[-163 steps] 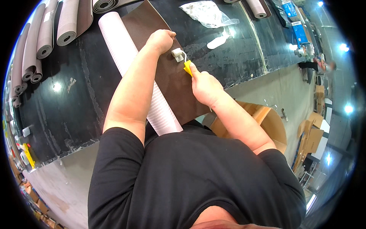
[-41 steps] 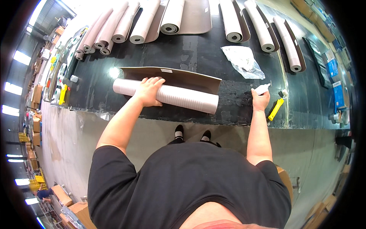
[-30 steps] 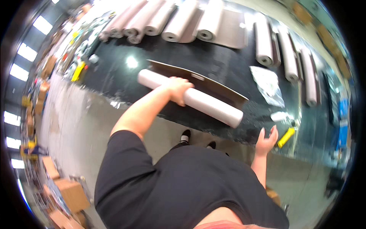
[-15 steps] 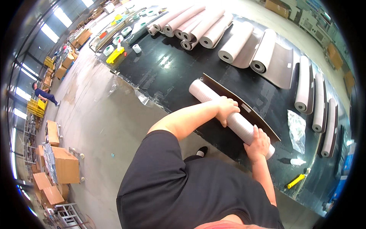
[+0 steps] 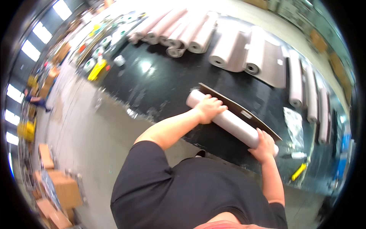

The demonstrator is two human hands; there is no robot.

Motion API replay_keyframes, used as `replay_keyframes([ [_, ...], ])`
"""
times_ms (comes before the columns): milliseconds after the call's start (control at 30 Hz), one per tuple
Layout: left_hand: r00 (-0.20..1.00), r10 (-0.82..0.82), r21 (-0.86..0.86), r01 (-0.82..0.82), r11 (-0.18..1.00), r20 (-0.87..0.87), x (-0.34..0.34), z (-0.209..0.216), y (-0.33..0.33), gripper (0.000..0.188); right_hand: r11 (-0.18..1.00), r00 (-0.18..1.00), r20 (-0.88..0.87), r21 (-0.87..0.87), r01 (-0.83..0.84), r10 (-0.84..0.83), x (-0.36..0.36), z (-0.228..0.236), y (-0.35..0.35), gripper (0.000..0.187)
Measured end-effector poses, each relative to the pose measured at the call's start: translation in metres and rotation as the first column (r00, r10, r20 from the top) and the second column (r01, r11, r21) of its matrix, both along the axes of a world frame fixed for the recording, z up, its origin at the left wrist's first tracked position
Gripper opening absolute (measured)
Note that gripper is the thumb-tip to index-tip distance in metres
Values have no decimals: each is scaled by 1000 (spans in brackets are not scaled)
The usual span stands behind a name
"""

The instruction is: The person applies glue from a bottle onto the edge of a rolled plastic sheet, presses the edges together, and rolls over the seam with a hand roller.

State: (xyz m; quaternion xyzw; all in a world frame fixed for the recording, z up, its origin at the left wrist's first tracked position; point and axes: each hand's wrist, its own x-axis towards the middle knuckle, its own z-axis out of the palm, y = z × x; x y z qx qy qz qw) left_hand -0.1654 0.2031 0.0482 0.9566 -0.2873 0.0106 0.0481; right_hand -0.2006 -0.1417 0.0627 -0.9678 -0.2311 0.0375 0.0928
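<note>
A pale grey-pink roll of sheet material (image 5: 235, 128) lies slantwise on the black tabletop (image 5: 167, 87) in front of me. Its loose dark brown flap (image 5: 228, 103) stands up along the far side and carries a small white label. My left hand (image 5: 209, 109) is wrapped over the roll near its upper left end, fingers curled across the top. Close to the lower right end, my right hand (image 5: 263, 147) grips the roll, with its fingertips reaching toward the flap. The underside of the roll is hidden.
Several similar rolls (image 5: 198, 36) lie along the far side, others (image 5: 295, 78) at the right. A clear plastic bag (image 5: 292, 124), a white bottle (image 5: 298, 155) and a yellow-handled cutter (image 5: 299, 171) rest right of my hands. Tape rolls and a yellow tape dispenser (image 5: 98, 70) sit far left.
My left hand has slid toward the roll's upper left end and my right hand toward its lower right end, so they are farther apart. The view has shifted a little.
</note>
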Motion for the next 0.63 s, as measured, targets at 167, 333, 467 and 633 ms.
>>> replay_keyframes([
  [167, 998, -27, -34, 29, 999, 49, 1, -1, 3, 79, 997, 1000, -31, -79, -7, 4, 9, 5, -1, 91],
  [333, 999, -54, 13, 54, 998, 9, 13, 2, -7, 83, 994, 999, 2, -100, 35, -35, -4, -6, -7, 80],
  [467, 983, -183, 38, 183, 982, -17, 34, 2, -17, 82, 985, 987, 13, -57, 163, -162, -37, -9, -2, 80],
  [633, 956, -251, 127, 233, 964, 150, 67, -14, -40, 64, 931, 933, 27, -52, 360, -359, -49, -25, -17, 80],
])
